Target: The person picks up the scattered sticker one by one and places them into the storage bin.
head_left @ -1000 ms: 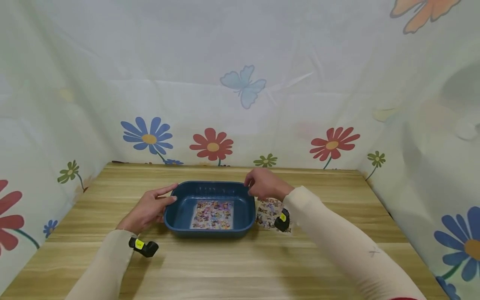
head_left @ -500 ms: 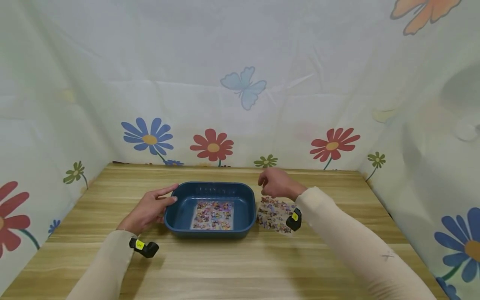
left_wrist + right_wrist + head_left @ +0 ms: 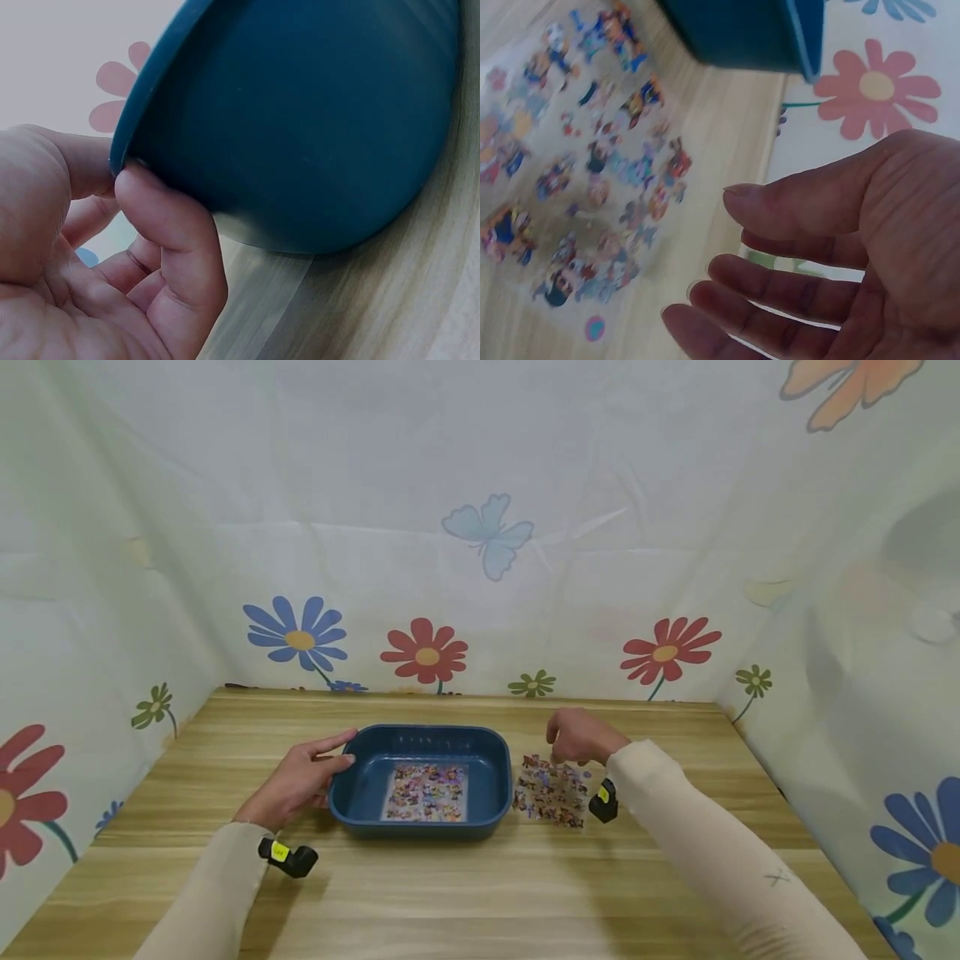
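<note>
A dark blue rectangular tray (image 3: 420,830) stands on the wooden table, and a sheet of small colourful cartoon stickers (image 3: 425,792) lies flat on its bottom. My left hand (image 3: 294,778) pinches the tray's left rim; the left wrist view shows thumb and finger meeting at the rim of the blue wall (image 3: 300,127). To the right of the tray lies a second sticker sheet (image 3: 551,795), clear with printed figures. Above that sheet's far edge is my right hand (image 3: 585,737). Its fingers (image 3: 780,289) are loosely bent with nothing between them and the thumb.
Behind the table (image 3: 420,902) hangs a white cloth (image 3: 360,560) printed with flowers and butterflies, which also encloses both sides. A black camera (image 3: 288,857) is strapped to my left wrist, another camera (image 3: 603,800) to my right.
My right hand has moved from the tray's right rim rightward to above the second sticker sheet, uncovering more of it. The left hand and the tray have stayed in place.
</note>
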The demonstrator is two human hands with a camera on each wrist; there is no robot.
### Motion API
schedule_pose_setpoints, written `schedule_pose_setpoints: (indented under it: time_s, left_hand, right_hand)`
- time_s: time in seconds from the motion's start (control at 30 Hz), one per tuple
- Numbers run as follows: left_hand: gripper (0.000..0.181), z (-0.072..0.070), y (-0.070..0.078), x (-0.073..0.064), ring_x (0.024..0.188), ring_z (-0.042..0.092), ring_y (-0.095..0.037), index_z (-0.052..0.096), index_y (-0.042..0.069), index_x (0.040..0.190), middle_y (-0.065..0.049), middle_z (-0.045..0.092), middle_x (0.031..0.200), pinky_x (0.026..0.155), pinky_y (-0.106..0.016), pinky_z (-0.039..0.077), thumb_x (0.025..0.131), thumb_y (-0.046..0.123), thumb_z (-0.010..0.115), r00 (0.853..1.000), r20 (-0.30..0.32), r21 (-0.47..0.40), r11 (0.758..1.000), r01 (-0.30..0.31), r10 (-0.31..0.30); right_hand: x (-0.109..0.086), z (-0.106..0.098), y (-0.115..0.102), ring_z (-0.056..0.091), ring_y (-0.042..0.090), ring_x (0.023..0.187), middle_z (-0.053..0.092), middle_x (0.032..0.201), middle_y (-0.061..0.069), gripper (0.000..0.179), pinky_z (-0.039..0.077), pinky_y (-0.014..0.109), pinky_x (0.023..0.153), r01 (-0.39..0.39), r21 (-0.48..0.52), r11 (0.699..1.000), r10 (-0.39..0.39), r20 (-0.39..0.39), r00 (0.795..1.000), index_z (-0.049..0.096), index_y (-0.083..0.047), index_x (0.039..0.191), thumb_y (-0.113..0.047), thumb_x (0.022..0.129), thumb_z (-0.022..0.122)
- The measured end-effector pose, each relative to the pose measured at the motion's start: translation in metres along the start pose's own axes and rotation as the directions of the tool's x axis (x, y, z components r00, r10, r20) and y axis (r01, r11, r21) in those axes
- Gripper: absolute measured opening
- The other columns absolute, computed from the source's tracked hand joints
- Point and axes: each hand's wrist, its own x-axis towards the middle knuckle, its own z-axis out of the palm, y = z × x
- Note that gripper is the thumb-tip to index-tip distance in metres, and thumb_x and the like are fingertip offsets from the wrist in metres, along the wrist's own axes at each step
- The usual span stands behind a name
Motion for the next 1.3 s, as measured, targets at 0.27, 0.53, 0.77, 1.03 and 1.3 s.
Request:
schedule_pose_setpoints:
  time_s: [0.27,0.53,0.77,1.03,1.3]
  left_hand:
    - [0.059,-0.001,-0.002,0.003,0.07,0.052,-0.015,0.037,0.03,0.163,-0.001,0.048,0.085,0.067,-0.033,0.062,0.108,0.027,0.059,1.0,0.008,-0.004,1.0,0.007,-0.007]
    - [0.059,-0.002,-0.002,0.004,0.074,0.056,-0.018,0.038,0.032,0.162,-0.009,0.056,0.1,0.069,-0.035,0.063,0.107,0.028,0.059,1.0,0.001,-0.002,1.0,0.01,-0.01]
    - [0.058,0.0,-0.003,0.003,0.083,0.062,-0.021,0.038,0.03,0.162,-0.023,0.05,0.144,0.07,-0.037,0.064,0.108,0.027,0.058,1.0,0.005,-0.013,1.0,-0.007,0.007]
    - [0.059,0.0,0.0,0.001,0.094,0.069,-0.026,0.036,0.029,0.163,-0.028,0.039,0.161,0.079,-0.046,0.064,0.108,0.026,0.057,1.0,0.017,-0.028,1.0,-0.009,0.01]
    - [0.058,-0.001,0.0,0.002,0.093,0.068,-0.023,0.037,0.03,0.163,-0.027,0.038,0.161,0.077,-0.043,0.065,0.108,0.026,0.058,1.0,0.017,-0.03,1.0,-0.001,0.002]
  right_hand:
    - [0.004,0.012,0.017,0.029,0.01,0.049,0.025,0.059,-0.004,0.034,0.042,0.029,0.044,-0.082,-0.066,0.994,0.084,0.018,0.996,0.04,-0.017,0.063,0.005,0.081,0.06]
    - [0.01,0.022,0.024,0.044,0.016,0.06,0.05,0.065,0.001,0.025,0.037,0.029,0.055,-0.144,-0.194,0.97,0.143,-0.016,0.99,0.055,-0.011,0.067,-0.001,0.08,0.074]
    - [0.012,0.029,0.018,0.057,0.021,0.074,0.067,0.084,0.009,0.01,0.049,0.034,0.066,-0.081,-0.308,0.948,0.087,0.007,0.996,0.067,-0.006,0.087,0.003,0.087,0.073]
    - [0.017,0.035,0.015,0.065,0.024,0.085,0.071,0.093,0.012,0.017,0.057,0.042,0.079,-0.07,-0.3,0.951,0.073,-0.003,0.997,0.067,-0.008,0.09,0.002,0.082,0.077]
    - [0.018,0.033,0.02,0.059,0.023,0.079,0.067,0.088,0.01,0.013,0.051,0.04,0.072,-0.026,-0.296,0.955,0.029,0.008,1.0,0.063,-0.009,0.088,0.004,0.087,0.066]
